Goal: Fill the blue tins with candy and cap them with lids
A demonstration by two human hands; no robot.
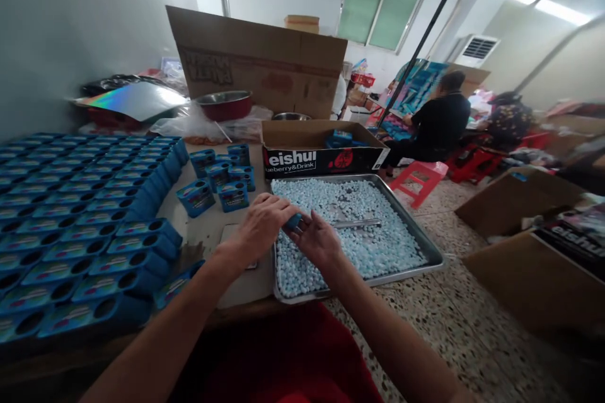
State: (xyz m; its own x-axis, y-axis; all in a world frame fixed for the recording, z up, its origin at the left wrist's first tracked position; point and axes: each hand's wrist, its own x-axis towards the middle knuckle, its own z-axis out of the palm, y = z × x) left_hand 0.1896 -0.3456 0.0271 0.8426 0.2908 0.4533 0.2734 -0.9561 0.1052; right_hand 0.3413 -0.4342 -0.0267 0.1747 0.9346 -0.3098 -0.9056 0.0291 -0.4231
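Over the near left part of the metal tray (432, 262), my left hand (265, 221) is closed, palm down, around a small blue box (293, 221). Most of this box is hidden behind my fingers. My right hand (319, 239) is turned palm up beside it, thumb apart and fingers reaching toward the box; whether they touch it I cannot tell. Small pale blue and white beads (350, 258) cover much of the tray. A thin metal strip (357, 223) lies across them.
Rows of blue boxes with round holes (94, 220) fill the table's left side. Several loose blue boxes (234, 196) stand near the middle. Behind the tray is an open carton (326, 160) with blue boxes inside. A red stool (418, 179) and a seated person (444, 113) are to the right.
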